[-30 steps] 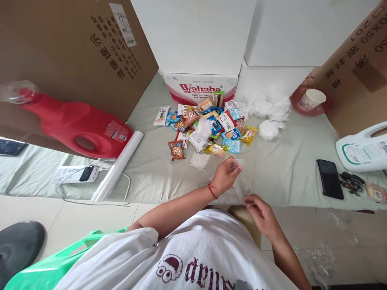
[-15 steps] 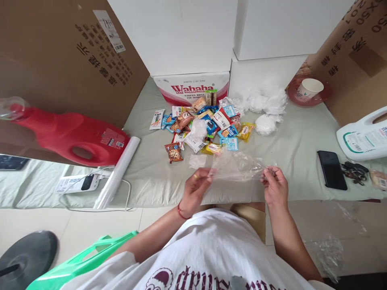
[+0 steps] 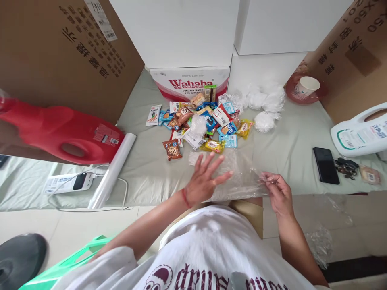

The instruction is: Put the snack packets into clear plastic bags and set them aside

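Observation:
A clear plastic bag point(image 3: 242, 183) lies spread along the front of the cloth-covered table. My right hand point(image 3: 276, 189) pinches its right end. My left hand point(image 3: 205, 181) is open, palm down with fingers spread, over the bag's left part; whether it touches the plastic I cannot tell. Just beyond my fingers is a heap of wrapped snacks, with a yellow packet point(image 3: 213, 146) nearest and a brown cookie packet point(image 3: 172, 150) apart at the left. A crumpled clear plastic wad point(image 3: 198, 125) sits on top of the heap. A small whitish piece of plastic point(image 3: 196, 158) lies beside my left fingertips.
Behind the heap stands a Wahaha carton point(image 3: 190, 82). Bunched plastic bags point(image 3: 266, 98) lie right of it, near a paper cup point(image 3: 307, 86). At left are a red jug point(image 3: 63, 133), a plastic roll point(image 3: 112, 171) and a power strip point(image 3: 68, 182); at right, a phone point(image 3: 325, 165) and white bottle point(image 3: 363, 131).
My left hand has let go of the bag and opened out flat above it. The bag has come down onto the table edge, its right end still in my right hand, which moved slightly lower.

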`<state>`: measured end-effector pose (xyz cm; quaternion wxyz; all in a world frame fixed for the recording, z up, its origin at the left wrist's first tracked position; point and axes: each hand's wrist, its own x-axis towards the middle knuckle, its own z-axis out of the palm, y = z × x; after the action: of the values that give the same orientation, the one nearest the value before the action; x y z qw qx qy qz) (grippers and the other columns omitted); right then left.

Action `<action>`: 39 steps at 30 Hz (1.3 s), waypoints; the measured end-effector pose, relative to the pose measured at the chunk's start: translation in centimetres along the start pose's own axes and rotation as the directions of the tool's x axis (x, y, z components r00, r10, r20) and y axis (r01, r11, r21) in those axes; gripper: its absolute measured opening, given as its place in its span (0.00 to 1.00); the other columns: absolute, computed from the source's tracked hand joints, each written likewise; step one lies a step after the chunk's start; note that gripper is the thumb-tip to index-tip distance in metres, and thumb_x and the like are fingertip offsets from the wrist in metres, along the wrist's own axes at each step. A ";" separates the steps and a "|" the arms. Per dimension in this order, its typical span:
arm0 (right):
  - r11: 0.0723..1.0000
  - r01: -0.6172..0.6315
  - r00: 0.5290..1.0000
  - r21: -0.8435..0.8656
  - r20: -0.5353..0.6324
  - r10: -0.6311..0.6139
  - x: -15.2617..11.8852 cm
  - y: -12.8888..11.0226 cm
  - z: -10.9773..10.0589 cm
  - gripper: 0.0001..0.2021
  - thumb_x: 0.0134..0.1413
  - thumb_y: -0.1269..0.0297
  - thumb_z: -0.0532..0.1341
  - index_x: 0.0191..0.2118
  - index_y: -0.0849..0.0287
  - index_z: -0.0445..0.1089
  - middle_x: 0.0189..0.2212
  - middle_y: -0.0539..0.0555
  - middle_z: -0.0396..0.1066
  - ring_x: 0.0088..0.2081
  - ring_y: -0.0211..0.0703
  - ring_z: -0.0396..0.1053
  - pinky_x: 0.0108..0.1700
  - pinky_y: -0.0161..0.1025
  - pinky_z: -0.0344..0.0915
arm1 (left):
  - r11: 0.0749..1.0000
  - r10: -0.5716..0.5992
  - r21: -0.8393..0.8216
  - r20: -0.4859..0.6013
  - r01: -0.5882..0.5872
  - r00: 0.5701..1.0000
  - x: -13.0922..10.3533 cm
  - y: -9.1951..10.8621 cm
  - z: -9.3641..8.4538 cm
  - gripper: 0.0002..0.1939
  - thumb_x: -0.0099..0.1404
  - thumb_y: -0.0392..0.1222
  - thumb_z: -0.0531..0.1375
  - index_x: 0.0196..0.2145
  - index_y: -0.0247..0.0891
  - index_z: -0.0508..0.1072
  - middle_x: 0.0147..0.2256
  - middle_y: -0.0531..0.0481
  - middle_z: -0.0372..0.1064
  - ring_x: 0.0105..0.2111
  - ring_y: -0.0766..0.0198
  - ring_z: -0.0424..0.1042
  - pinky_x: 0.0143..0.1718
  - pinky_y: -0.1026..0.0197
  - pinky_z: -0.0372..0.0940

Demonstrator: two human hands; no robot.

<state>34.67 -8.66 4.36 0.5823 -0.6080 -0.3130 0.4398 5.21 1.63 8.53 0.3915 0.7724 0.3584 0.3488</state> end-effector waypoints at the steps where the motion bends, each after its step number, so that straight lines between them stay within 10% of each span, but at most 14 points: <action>1: 1.000 -0.003 1.000 -0.010 0.013 0.003 0.4 -0.1 0.0 0.14 0.49 0.53 0.72 0.32 0.54 0.70 0.44 0.55 0.77 0.49 0.51 0.73 0.49 0.49 0.72 | 0.998 0.038 -0.043 0.064 -0.036 0.997 1.4 0.3 0.7 0.11 0.63 0.39 0.65 0.43 0.51 0.81 0.57 0.43 0.73 0.70 0.43 0.53 0.70 0.30 0.28; 6: 0.983 -0.181 0.978 0.010 -0.103 0.181 4.4 0.2 -0.4 0.20 0.39 0.51 0.75 0.31 0.55 0.68 0.39 0.55 0.77 0.39 0.47 0.76 0.38 0.44 0.74 | 0.986 0.149 -0.136 0.424 -0.099 0.893 1.5 1.7 4.3 0.07 0.67 0.39 0.61 0.32 0.45 0.78 0.34 0.41 0.78 0.46 0.48 0.76 0.62 0.40 0.59; 12: 0.951 -0.293 0.956 -0.100 0.002 0.295 11.1 -0.4 0.1 0.22 0.32 0.54 0.78 0.32 0.57 0.71 0.32 0.53 0.77 0.31 0.42 0.74 0.30 0.38 0.73 | 0.953 0.158 0.036 0.789 -0.301 0.594 -3.7 4.0 7.1 0.18 0.66 0.52 0.64 0.49 0.42 0.77 0.38 0.42 0.78 0.28 0.55 0.75 0.31 0.56 0.67; 18: 0.945 -0.069 0.993 -0.320 0.071 0.096 14.4 -1.4 -0.5 0.23 0.39 0.45 0.73 0.36 0.58 0.77 0.31 0.53 0.75 0.27 0.40 0.70 0.24 0.36 0.66 | 0.994 0.081 0.006 0.606 -0.107 0.791 -0.1 8.1 3.8 0.11 0.72 0.45 0.58 0.37 0.42 0.79 0.33 0.48 0.79 0.29 0.62 0.76 0.30 0.62 0.62; 23: 0.896 0.145 0.976 -0.420 0.212 -0.058 13.3 -1.3 -2.2 0.22 0.51 0.45 0.68 0.44 0.57 0.81 0.29 0.51 0.74 0.26 0.37 0.63 0.26 0.37 0.62 | 0.952 0.009 0.293 0.257 -0.087 0.966 4.7 4.8 4.3 0.19 0.76 0.43 0.50 0.30 0.38 0.75 0.29 0.44 0.76 0.28 0.60 0.74 0.31 0.59 0.62; 28: 0.801 0.175 0.982 -0.572 0.161 -0.100 13.7 -0.5 -4.6 0.21 0.58 0.47 0.61 0.46 0.58 0.79 0.28 0.51 0.74 0.26 0.39 0.64 0.32 0.40 0.65 | 0.840 0.090 0.476 0.350 -0.260 0.932 5.1 -2.7 8.9 0.16 0.73 0.45 0.55 0.52 0.39 0.76 0.61 0.38 0.70 0.64 0.48 0.66 0.65 0.41 0.55; 31: 0.529 0.236 0.958 -0.815 0.104 -0.267 15.7 -1.3 -5.3 0.17 0.59 0.57 0.57 0.45 0.60 0.78 0.35 0.58 0.75 0.35 0.49 0.71 0.45 0.49 0.70 | 0.755 -0.061 0.632 0.333 -0.175 0.941 3.3 -4.9 9.4 0.29 0.74 0.55 0.52 0.67 0.40 0.63 0.72 0.38 0.51 0.72 0.48 0.50 0.70 0.34 0.42; 35: 0.296 0.361 0.878 -0.884 0.216 -0.427 17.9 -3.4 -0.5 0.17 0.60 0.65 0.55 0.51 0.58 0.76 0.49 0.63 0.72 0.53 0.57 0.67 0.60 0.55 0.63 | 0.714 -0.107 0.684 0.315 -0.148 0.943 1.6 -4.8 8.4 0.37 0.72 0.65 0.50 0.71 0.43 0.58 0.74 0.38 0.43 0.74 0.45 0.42 0.70 0.27 0.35; 39: 0.222 0.655 0.755 -0.722 0.634 -0.165 17.9 -3.7 9.1 0.19 0.66 0.62 0.57 0.60 0.55 0.70 0.55 0.60 0.71 0.56 0.53 0.68 0.56 0.45 0.66 | 0.718 -0.133 0.681 0.338 -0.145 0.932 0.7 -4.3 7.7 0.37 0.72 0.68 0.49 0.71 0.47 0.57 0.74 0.43 0.43 0.74 0.46 0.42 0.69 0.25 0.32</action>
<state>34.39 11.71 5.50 0.1479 -0.6011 -0.7748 0.1284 10.67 1.37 1.56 0.1304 0.9141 0.3818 0.0408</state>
